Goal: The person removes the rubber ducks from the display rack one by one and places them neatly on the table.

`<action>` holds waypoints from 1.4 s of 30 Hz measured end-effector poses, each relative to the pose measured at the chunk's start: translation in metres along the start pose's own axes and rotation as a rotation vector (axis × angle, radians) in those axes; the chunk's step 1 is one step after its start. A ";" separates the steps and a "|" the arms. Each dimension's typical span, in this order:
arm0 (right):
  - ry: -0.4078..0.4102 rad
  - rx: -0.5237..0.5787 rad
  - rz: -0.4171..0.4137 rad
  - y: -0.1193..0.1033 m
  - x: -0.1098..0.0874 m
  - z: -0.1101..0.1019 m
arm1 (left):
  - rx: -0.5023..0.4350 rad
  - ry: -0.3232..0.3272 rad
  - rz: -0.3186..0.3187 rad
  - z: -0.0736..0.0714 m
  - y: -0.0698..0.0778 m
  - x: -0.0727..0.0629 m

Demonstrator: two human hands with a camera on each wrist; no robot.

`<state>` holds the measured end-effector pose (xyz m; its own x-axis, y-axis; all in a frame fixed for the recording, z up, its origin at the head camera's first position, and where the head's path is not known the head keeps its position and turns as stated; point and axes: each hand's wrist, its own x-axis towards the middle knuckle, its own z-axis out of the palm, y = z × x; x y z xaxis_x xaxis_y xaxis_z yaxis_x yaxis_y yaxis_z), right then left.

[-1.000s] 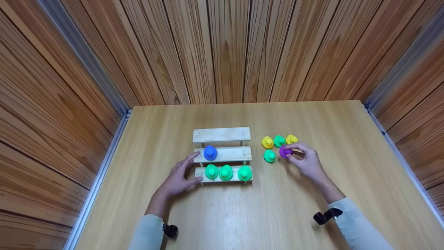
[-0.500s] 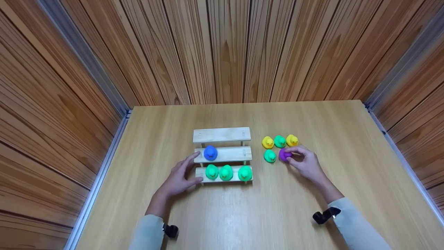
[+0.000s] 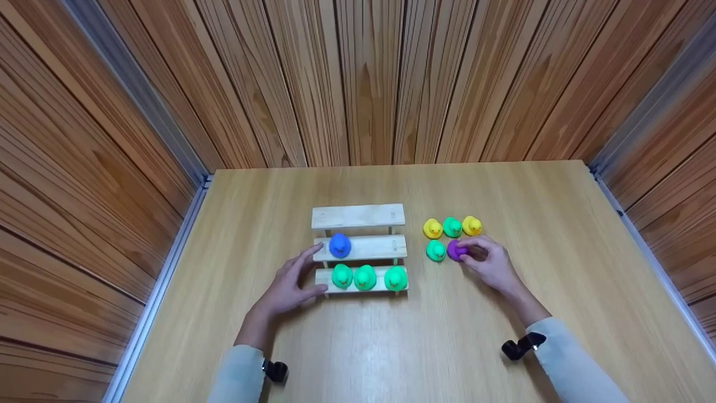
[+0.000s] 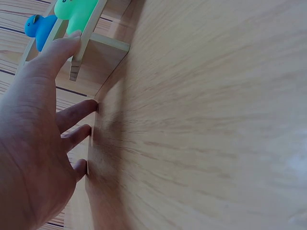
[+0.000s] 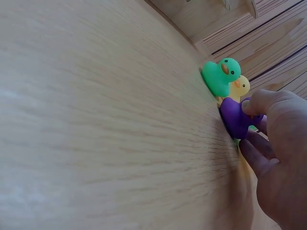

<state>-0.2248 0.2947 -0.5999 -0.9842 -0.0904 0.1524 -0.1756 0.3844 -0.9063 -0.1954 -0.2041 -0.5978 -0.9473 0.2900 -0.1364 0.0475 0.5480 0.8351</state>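
Thumb and fingers of my right hand point(image 3: 492, 267) pinch a purple toy duck point(image 5: 234, 117), which stands on the table beside a green duck point(image 3: 436, 251). Behind it, a yellow duck point(image 3: 432, 228), another green duck point(image 3: 452, 226) and a second yellow duck point(image 3: 472, 225) form a row. My left hand point(image 3: 289, 285) rests at the left end of a three-step wooden rack point(image 3: 377, 246), its thumb touching the lowest step in the left wrist view. On the middle step sits a blue duck point(image 3: 339, 245); the lowest step bears three green ducks point(image 3: 365, 277).
The rack's top step point(image 3: 358, 216) is bare pale wood. A light wooden table point(image 3: 369, 352) lies under everything, enclosed by wood-plank walls point(image 3: 369, 84) at the back and both sides. Metal rails point(image 3: 159, 288) run along the table's sides.
My right hand has shifted the purple duck slightly left and toward me, closer to the near green duck. The left hand has stayed in place at the rack.
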 end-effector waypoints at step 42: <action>0.007 0.014 -0.040 -0.048 0.024 -0.007 | 0.008 0.000 -0.007 0.000 0.000 0.001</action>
<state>-0.2401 0.2804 -0.5498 -0.9766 -0.0988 0.1912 -0.2144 0.3682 -0.9047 -0.1961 -0.2037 -0.5985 -0.9475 0.2862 -0.1426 0.0430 0.5560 0.8300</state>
